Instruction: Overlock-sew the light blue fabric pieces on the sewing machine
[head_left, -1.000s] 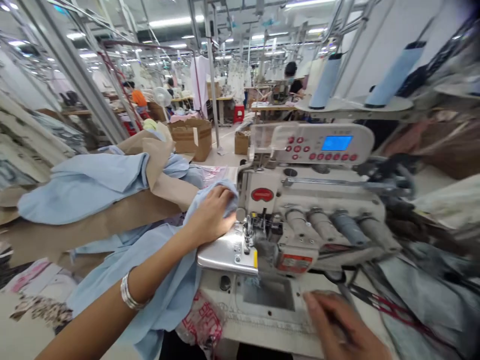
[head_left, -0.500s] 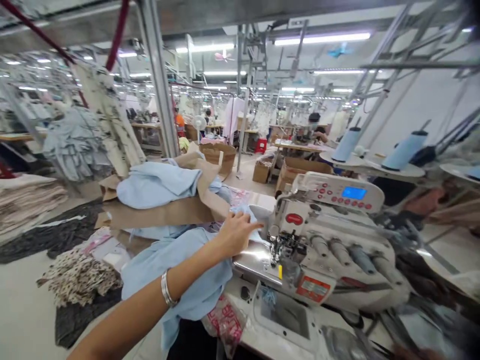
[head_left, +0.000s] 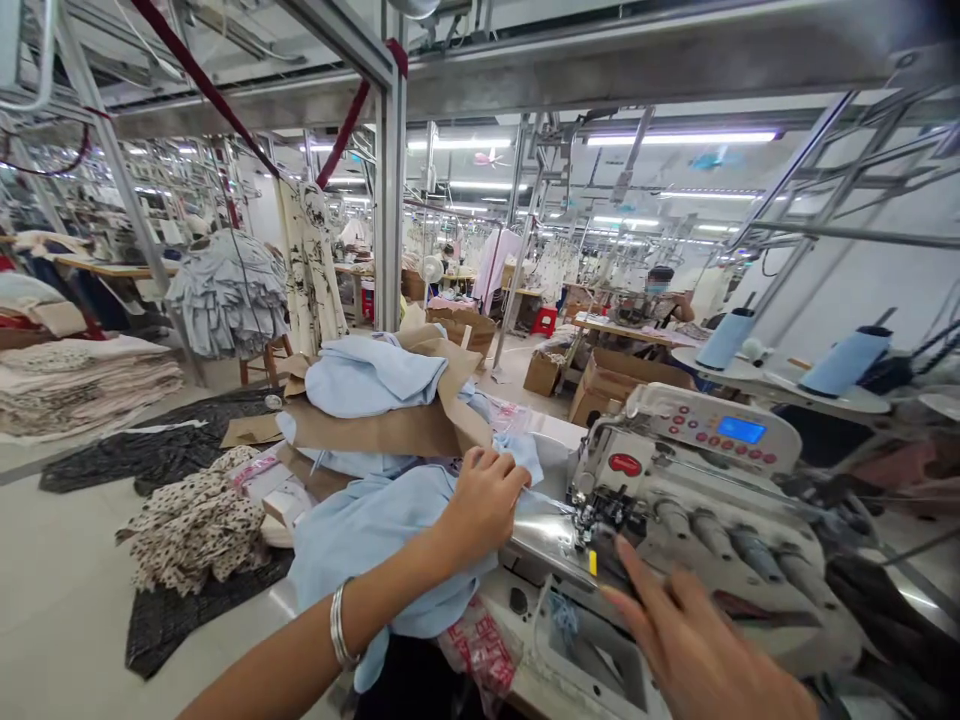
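Clamping pale-blue cloth (head_left: 528, 456), the left hand (head_left: 481, 502) seemingly steadies it, the sewing machine (head_left: 701, 490) right of its fingers; the blurred right hand (head_left: 694, 630) holds thumb and forefinger apart.

Long white fluorescent tubes (head_left: 679, 138) light the room. A plain whitish wall (head_left: 832, 280) stands at right. Across the pale, smooth floor (head_left: 529, 355), a red plastic stool (head_left: 544, 321) sits near a wooden-topped worktable (head_left: 634, 331).

There are two near hands (head_left: 482, 503), two blue cones (head_left: 726, 338), one screen (head_left: 741, 430).
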